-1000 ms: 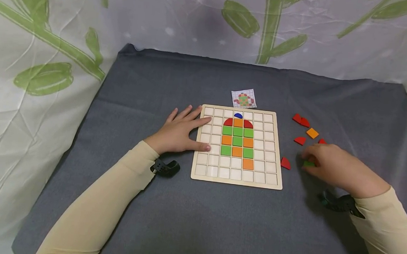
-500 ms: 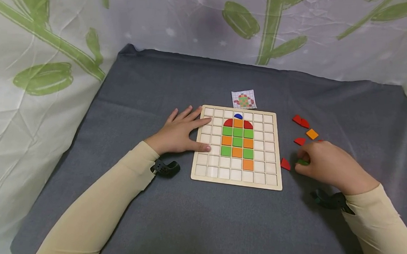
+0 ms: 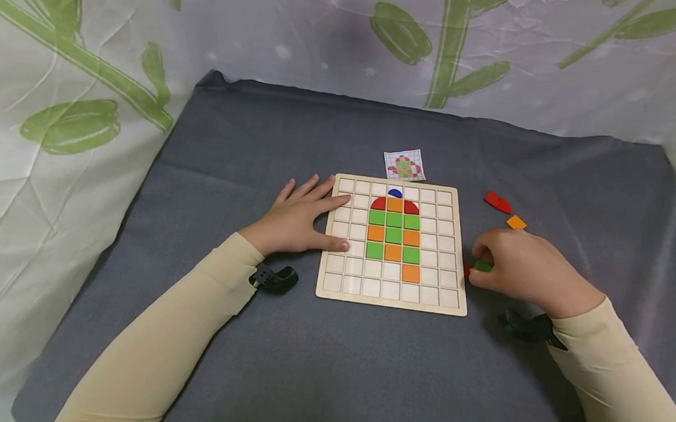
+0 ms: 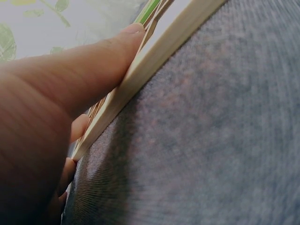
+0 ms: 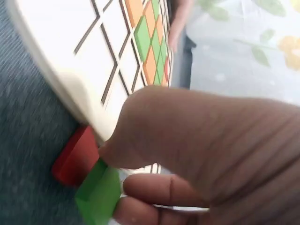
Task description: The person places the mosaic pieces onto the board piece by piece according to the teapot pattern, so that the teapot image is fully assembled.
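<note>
While the left hand lies with fingers spread, its thumb and forefinger over the left edge of a wooden grid board, green and orange squares fill part of the board's middle, with a blue half-circle above them. At the board's far edge lies a small patterned card. Just off the right edge, near a red wedge, the right hand pinches a green tile. Beyond that hand, two red pieces and an orange square rest on gray cloth.
</note>
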A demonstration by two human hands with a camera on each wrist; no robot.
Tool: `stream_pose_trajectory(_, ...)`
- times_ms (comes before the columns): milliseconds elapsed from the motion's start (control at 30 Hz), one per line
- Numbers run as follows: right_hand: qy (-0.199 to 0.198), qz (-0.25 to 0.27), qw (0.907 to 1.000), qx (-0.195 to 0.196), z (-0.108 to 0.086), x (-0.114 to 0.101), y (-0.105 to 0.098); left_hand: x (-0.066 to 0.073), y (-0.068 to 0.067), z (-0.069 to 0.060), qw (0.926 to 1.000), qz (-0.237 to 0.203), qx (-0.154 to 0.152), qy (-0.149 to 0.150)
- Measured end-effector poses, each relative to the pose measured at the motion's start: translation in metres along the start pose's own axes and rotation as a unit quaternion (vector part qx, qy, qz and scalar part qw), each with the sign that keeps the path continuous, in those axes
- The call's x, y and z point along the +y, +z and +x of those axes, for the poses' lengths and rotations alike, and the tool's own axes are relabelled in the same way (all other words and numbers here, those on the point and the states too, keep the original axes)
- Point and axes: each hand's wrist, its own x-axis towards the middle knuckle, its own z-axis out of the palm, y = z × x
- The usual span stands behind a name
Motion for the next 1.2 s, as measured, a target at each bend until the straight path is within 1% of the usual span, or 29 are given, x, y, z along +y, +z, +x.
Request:
stream_pose_trajectory(200, -0.052, -0.008, 0.9982, 0.030, 0.010, -0.022, -0.002, 0.001, -0.001, -0.001, 1.0000, -0.002, 0.000, 0.000)
stream_pose_trajectory(267, -0.069, -0.006, 0.9971, 0.032, 0.015, -0.031, -0.002, 0.001, -0.001, -0.001, 1.0000, -0.003, -0.002, 0.000)
stream_pose_trajectory(500, -0.147, 0.005, 0.9888, 0.024, 0.036, -0.067, 0.005, 0.000, 0.000, -0.003, 1.0000, 0.002, -0.004, 0.000)
stream_pose_trajectory(667, -0.174, 0.011, 0.9846, 0.007, 0.047, -0.086, 0.010, 0.001, -0.002, -0.003, 1.0000, 0.000, -0.004, 0.001)
stream_pose_trajectory(800, -0.185, 0.009, 0.9826, -0.006, 0.052, -0.092, 0.018, 0.000, -0.001, -0.002, 1.0000, 0.000, -0.006, 0.003)
stream_pose_trajectory(933, -0.195, 0.011, 0.9808, 0.000, 0.052, -0.091, 0.023, 0.000, -0.001, -0.002, 1.0000, 0.001, -0.004, 0.003)
stream_pose_trajectory(1033, -0.202, 0.027, 0.9790, 0.006, 0.051, -0.088, 0.025, 0.001, -0.001, -0.002, 1.0000, 0.000, -0.003, 0.003)
stream_pose_trajectory(1200, -0.217, 0.059, 0.9743, 0.000, 0.050, -0.085, 0.026, 0.000, -0.001, -0.002, 1.0000, 0.002, -0.003, 0.000)
